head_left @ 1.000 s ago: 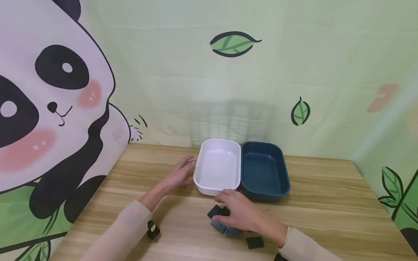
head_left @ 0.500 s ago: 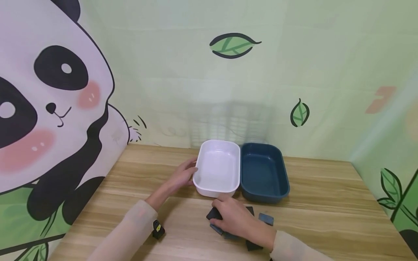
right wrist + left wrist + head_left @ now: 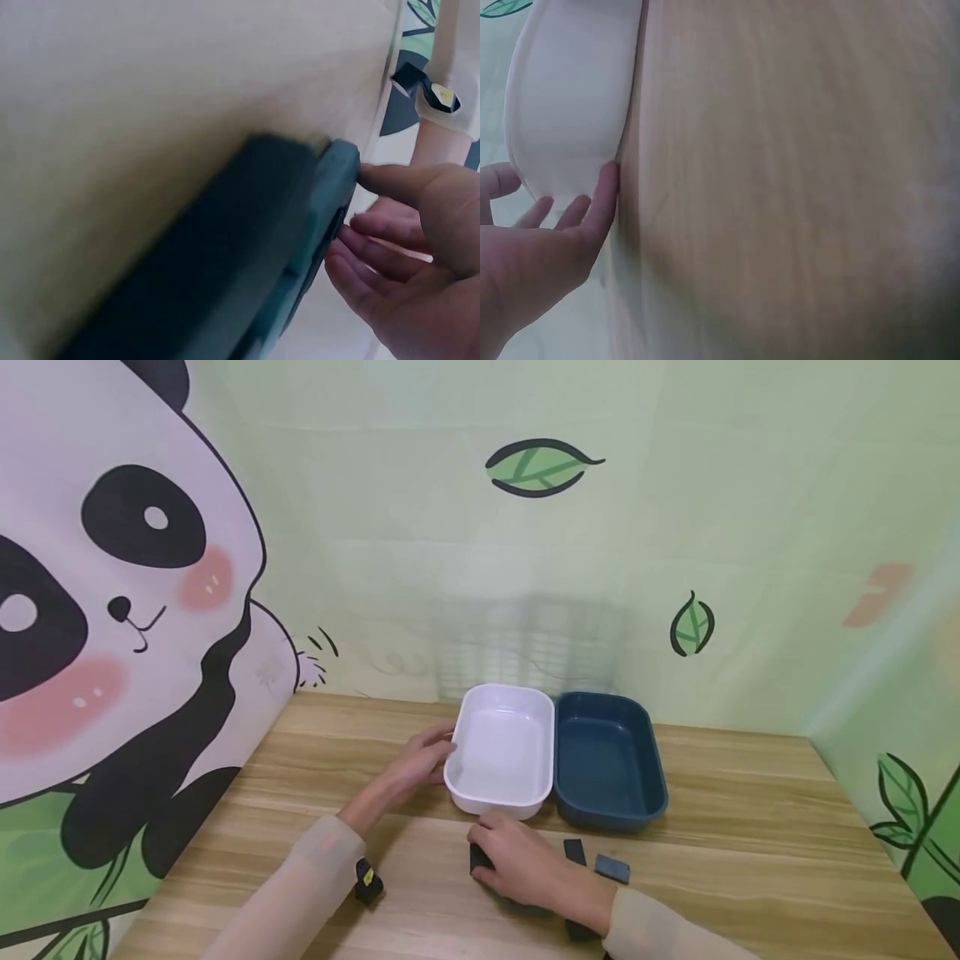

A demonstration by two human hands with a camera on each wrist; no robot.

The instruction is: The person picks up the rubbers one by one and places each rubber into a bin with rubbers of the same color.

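Note:
My left hand (image 3: pixel 420 764) rests at the left side of a white tray (image 3: pixel 501 802); in the left wrist view its fairly straight, spread fingers (image 3: pixel 606 187) touch the outer wall between rim and base. My right hand (image 3: pixel 521 864) pinches a black rectangular block (image 3: pixel 479 861) between thumb and fingers, close in front of the white tray. In the right wrist view, thumb and fingertips meet the end of a dark flat block (image 3: pixel 337 172). Beside the hand on the table lie a black block (image 3: pixel 575 851) and a blue-grey block (image 3: pixel 612 868). More blocks are mostly hidden under the hand.
A dark blue tray (image 3: pixel 611 817) stands directly right of the white one. Both stand near the back of the wooden table (image 3: pixel 750 827), before a printed cloth backdrop (image 3: pixel 375 527). Another black block (image 3: pixel 581 932) lies partly under the right forearm.
My left hand has moved in against the white tray's side. My right hand has come down on the blocks, pinched a black one and shifted slightly left, uncovering blocks on its right.

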